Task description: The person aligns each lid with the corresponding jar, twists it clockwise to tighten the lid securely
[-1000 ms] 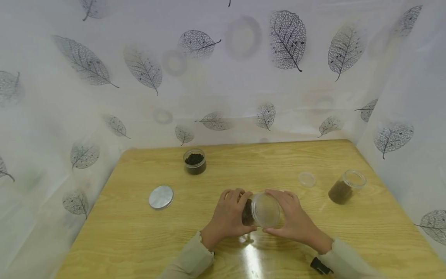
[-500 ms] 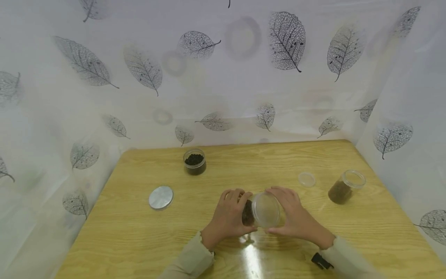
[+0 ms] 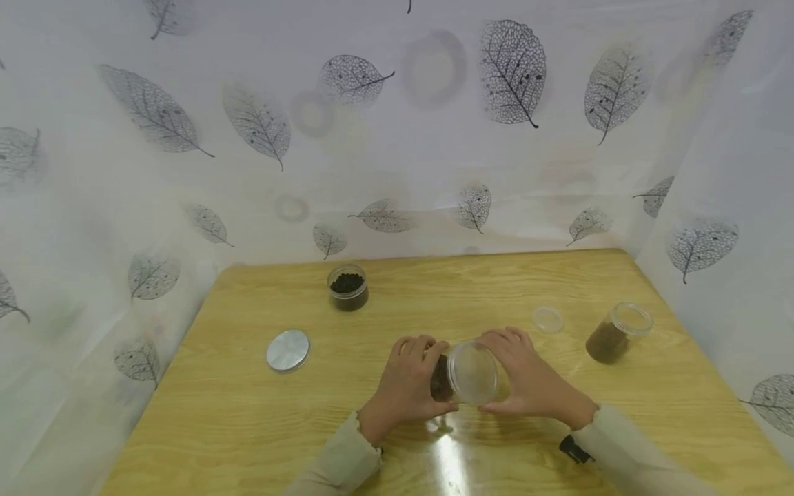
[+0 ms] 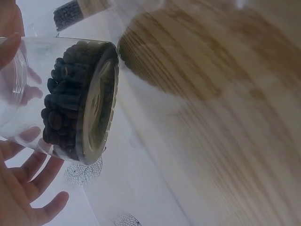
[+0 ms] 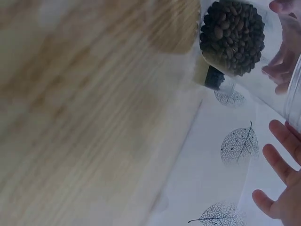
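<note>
A clear jar (image 3: 441,380) lies tilted sideways between both hands, dark beans (image 4: 70,99) gathered toward its base. My left hand (image 3: 403,382) grips the jar's body near the base, thumb below and fingers above. At the other end, my right hand (image 3: 527,382) spans the round clear lid (image 3: 474,373) between thumb and fingers. Ridges of the lid's rim (image 5: 295,96) show in the right wrist view, where an index fingertip meets it and the other fingers spread away. The palms are mostly hidden in the head view.
An open jar of dark grains (image 3: 348,289) stands at the back left, with a silver lid (image 3: 288,350) nearer. To the right are a tall open jar of brown contents (image 3: 611,337) and a clear disc lid (image 3: 548,319). Leaf-print curtains (image 3: 397,158) surround the wooden table (image 3: 217,413).
My right hand has shifted slightly right, its fingers moving up around the lid and its thumb sliding right. The left hand and the jar stay nearly in place.
</note>
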A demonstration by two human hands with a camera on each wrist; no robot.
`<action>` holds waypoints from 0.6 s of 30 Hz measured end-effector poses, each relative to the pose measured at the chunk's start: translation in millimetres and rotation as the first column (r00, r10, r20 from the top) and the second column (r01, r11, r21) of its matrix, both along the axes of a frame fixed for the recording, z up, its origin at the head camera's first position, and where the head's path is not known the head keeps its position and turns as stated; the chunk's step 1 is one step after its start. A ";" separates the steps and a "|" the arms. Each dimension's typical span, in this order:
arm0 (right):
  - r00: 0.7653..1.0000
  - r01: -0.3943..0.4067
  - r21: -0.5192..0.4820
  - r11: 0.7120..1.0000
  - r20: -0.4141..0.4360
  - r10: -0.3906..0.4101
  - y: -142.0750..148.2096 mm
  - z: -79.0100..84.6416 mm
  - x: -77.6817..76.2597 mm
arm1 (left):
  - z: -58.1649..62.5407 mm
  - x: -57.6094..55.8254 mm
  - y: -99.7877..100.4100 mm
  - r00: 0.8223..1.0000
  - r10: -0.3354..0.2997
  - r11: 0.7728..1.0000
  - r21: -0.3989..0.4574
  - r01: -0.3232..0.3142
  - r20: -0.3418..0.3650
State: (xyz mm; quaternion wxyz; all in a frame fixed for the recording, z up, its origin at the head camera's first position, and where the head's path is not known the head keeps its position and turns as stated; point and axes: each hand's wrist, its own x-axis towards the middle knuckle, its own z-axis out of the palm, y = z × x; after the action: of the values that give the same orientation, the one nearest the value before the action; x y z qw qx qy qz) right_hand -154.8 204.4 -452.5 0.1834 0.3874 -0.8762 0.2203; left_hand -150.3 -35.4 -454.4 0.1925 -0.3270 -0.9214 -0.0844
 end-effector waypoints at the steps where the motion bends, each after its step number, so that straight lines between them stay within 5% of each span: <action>1: 1.000 0.004 -0.006 1.000 -0.009 -0.004 -0.4 -1.5 0.7 | 0.4 0.0 0.0 1.000 0.000 1.000 0.001 0.000 0.000; 18: 0.994 0.112 -0.069 0.991 0.005 -0.112 -5.4 -8.9 17.3 | 0.1 -1.5 6.2 0.998 0.009 1.000 0.029 -0.007 -0.070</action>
State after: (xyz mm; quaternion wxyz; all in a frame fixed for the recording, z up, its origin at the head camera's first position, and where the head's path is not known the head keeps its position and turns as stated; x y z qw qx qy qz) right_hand -137.5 199.0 -461.4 0.2084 0.3308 -0.8885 0.2403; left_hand -151.8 -29.2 -454.3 0.2297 -0.3232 -0.9140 -0.0855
